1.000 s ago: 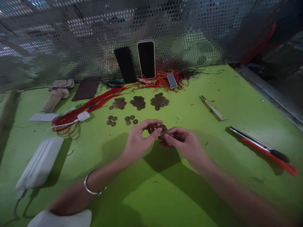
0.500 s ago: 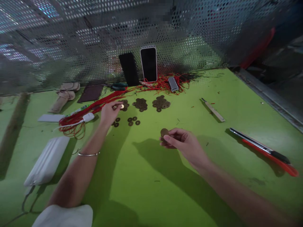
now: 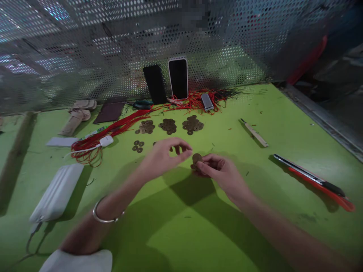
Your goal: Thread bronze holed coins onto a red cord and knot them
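Observation:
My right hand (image 3: 219,172) pinches a small stack of round brass coins (image 3: 196,158) above the green table (image 3: 176,226). My left hand (image 3: 164,155), blurred by motion, hovers just left of that stack with thumb and fingers pinched together; what they hold is too small to make out. Behind the hands lie three heaps of holed coins (image 3: 168,125) and two small groups of coins (image 3: 137,146). A bundle of red cord (image 3: 99,138) stretches across the left of the table.
Two phones (image 3: 178,78) lean on the perforated metal screen at the back, with a silver lighter (image 3: 207,102) beside them. A wooden-handled tool (image 3: 254,132) and a red-and-black cutter (image 3: 314,180) lie on the right. A white power bank (image 3: 56,193) sits on the left.
My left hand went out to the coin heaps at the back left, then came back to the right, beside the stack in my right hand. My right hand stayed put.

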Action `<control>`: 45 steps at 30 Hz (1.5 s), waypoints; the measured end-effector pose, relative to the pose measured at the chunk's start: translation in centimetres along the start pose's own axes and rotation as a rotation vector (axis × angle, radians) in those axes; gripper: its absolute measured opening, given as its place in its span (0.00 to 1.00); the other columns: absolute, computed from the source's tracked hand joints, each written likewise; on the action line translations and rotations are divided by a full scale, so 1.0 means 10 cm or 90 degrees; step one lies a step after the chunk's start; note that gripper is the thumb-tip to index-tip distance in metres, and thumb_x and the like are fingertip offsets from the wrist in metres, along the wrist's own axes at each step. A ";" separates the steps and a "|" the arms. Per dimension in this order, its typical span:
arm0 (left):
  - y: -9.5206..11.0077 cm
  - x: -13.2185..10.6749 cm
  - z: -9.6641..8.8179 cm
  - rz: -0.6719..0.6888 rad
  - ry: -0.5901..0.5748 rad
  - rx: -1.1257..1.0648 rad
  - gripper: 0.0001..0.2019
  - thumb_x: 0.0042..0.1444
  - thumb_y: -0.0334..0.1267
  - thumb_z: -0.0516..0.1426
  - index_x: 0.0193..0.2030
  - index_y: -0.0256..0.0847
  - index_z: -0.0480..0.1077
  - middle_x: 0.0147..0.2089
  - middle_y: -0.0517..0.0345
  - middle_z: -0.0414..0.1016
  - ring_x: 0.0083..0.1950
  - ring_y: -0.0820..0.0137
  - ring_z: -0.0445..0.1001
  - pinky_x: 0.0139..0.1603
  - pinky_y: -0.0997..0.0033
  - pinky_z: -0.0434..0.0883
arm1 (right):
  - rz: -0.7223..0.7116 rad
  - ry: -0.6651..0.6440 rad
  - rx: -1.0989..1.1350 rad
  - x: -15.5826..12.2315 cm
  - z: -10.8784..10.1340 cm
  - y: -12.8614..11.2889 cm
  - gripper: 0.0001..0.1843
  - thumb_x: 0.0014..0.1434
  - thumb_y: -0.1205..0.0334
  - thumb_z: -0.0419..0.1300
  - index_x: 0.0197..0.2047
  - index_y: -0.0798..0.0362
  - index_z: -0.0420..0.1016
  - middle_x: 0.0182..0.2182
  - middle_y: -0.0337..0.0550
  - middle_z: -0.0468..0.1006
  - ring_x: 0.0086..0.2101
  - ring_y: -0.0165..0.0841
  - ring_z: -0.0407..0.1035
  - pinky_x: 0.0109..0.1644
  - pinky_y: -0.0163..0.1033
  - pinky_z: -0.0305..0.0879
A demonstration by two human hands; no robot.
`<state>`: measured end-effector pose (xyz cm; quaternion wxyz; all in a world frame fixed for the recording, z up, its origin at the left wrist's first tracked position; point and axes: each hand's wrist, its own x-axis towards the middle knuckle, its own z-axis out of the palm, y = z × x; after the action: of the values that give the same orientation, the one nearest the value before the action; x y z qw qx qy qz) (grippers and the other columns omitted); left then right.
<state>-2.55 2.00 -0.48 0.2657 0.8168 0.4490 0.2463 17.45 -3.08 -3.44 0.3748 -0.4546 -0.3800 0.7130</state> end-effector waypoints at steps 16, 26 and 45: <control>-1.32 0.08 -0.57 -0.249 0.253 0.195 0.11 0.52 0.44 0.60 0.34 0.38 0.75 0.24 0.64 0.68 0.30 0.73 0.69 0.39 0.68 0.68 | 0.010 0.023 -0.090 0.01 0.02 -0.02 0.09 0.52 0.58 0.65 0.36 0.52 0.77 0.32 0.39 0.80 0.28 0.26 0.74 0.35 0.36 0.74; -0.25 0.05 -0.16 -0.053 0.044 0.060 0.10 0.57 0.42 0.56 0.44 0.46 0.73 0.35 0.59 0.76 0.31 0.73 0.71 0.28 0.72 0.68 | -0.016 0.026 -0.093 0.01 -0.02 0.02 0.14 0.51 0.52 0.65 0.38 0.52 0.75 0.31 0.39 0.79 0.25 0.25 0.72 0.32 0.32 0.73; -0.37 0.74 0.19 -0.152 -0.014 0.153 0.10 0.54 0.44 0.57 0.32 0.39 0.74 0.29 0.58 0.75 0.28 0.73 0.67 0.31 0.72 0.63 | 0.013 0.042 -0.018 0.07 -0.02 0.02 0.11 0.50 0.58 0.66 0.36 0.52 0.75 0.30 0.35 0.78 0.25 0.21 0.70 0.30 0.27 0.70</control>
<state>-0.06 9.66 -3.15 0.1982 0.7862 0.5662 0.1485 17.43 -2.52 -3.88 0.3734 -0.4869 -0.3727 0.6962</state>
